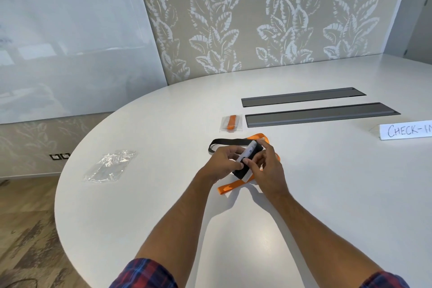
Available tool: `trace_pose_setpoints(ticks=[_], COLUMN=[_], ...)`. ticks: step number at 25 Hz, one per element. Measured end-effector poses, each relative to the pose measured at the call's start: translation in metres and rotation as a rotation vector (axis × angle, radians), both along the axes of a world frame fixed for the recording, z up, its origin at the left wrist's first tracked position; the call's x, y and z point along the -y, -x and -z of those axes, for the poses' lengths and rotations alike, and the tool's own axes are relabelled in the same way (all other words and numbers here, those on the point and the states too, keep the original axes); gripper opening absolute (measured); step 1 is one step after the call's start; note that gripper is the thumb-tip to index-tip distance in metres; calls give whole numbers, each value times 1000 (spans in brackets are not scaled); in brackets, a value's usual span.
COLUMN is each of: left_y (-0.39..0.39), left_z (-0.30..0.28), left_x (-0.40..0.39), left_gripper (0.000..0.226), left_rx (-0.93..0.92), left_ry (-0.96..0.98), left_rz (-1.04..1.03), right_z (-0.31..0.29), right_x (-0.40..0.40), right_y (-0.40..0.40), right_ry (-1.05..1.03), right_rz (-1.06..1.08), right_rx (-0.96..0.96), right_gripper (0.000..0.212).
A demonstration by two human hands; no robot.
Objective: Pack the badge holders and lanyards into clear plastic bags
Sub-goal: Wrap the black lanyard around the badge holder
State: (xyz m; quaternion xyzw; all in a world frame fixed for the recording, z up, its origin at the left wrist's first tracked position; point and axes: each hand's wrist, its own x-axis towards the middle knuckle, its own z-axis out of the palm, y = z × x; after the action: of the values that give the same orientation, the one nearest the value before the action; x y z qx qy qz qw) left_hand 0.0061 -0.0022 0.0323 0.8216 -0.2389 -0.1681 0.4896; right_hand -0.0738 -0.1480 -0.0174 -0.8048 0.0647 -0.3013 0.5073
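Pinching the white badge holder [247,156] and its wound black lanyard [230,142] just above the table [163,206] with our left hand [225,163] and right hand [268,166], we are risking the coil springing loose before reaching the empty clear bag [109,166].

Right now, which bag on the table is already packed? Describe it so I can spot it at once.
Find the two long grey channels in the white table. At the nearer one's left end lies a small clear bag. It has a folded orange lanyard inside; the other clear bag, far left, looks empty.
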Motion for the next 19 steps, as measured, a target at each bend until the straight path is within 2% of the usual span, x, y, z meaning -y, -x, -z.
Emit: trace_pose_setpoints(ticks=[4, 6, 9, 13, 17, 19], left_y=[3, 5, 6, 8, 0, -8], left_z=[-9, -17, -24, -23, -17, -11], left_x=[-5, -8, -13, -24, -40, -55], left_gripper=[38, 40, 44, 34, 23, 19], left_rx=[-10, -3, 2, -25, -8, 89], left_ry=[-7, -33, -118, -84, -42, -31], left_rz=[20, 51, 89, 148, 41, -98], right_z=[6, 6, 3, 6, 9, 11], right_x=[6, 6, 6, 14, 16, 17], right_y=[-4, -3, -2, -8, -10, -10], right_ry=[183, 104, 33, -22, -44, -67], right_rz=[79, -1, -114, -177, -187, -179], right_rx=[167, 102, -26, -43, -62, -67], right_gripper=[72, 70, 54, 39, 31, 30])
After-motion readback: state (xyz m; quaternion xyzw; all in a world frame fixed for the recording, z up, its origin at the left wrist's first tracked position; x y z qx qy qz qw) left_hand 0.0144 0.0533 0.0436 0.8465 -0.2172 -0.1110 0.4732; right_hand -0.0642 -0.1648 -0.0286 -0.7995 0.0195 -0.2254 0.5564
